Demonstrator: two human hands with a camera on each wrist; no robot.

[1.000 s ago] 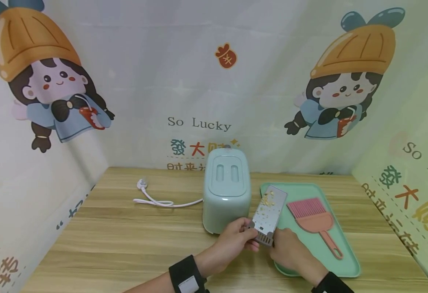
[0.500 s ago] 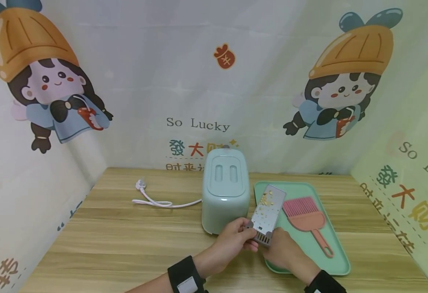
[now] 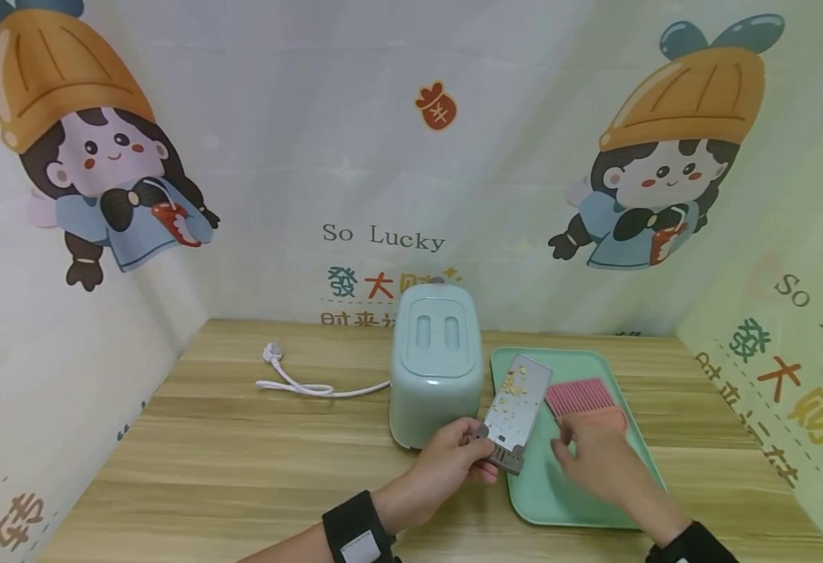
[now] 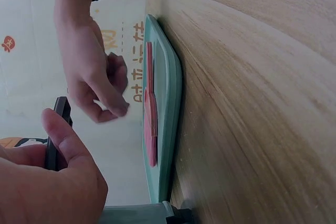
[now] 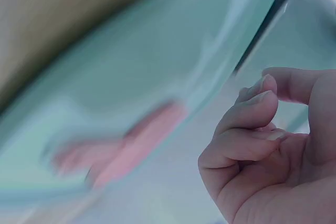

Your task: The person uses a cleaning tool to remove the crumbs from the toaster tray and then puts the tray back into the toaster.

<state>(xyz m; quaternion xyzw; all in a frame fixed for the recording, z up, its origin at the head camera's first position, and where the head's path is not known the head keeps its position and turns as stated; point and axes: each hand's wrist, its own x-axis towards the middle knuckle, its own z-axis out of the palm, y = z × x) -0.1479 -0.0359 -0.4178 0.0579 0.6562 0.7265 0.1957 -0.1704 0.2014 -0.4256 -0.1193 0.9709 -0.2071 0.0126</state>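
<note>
My left hand (image 3: 434, 473) pinches the near end of a grey metal crumb tray (image 3: 519, 407), thumb on top. Yellowish crumbs are scattered over its upper face, mostly toward the far end. Over the light green tray (image 3: 540, 494), my right hand (image 3: 605, 461) hovers with loosely curled fingers and nothing between them. Below and beyond it lies a pink brush (image 3: 582, 396), its handle hidden by that hand in the head view. In the left wrist view, a gap shows between the right hand (image 4: 89, 72) and the brush (image 4: 150, 114).
A pale green toaster (image 3: 436, 391) with a closed lid stands left of the crumb tray, close to my left hand. Its white cord (image 3: 327, 391) and plug (image 3: 272, 354) lie on the wooden table (image 3: 242, 461) to the left. A printed cloth (image 3: 510, 156) hangs behind.
My right hand has left the near end of the crumb tray and moved right, over the brush. The green tray shifted slightly left earlier. My left hand stays with the crumb tray.
</note>
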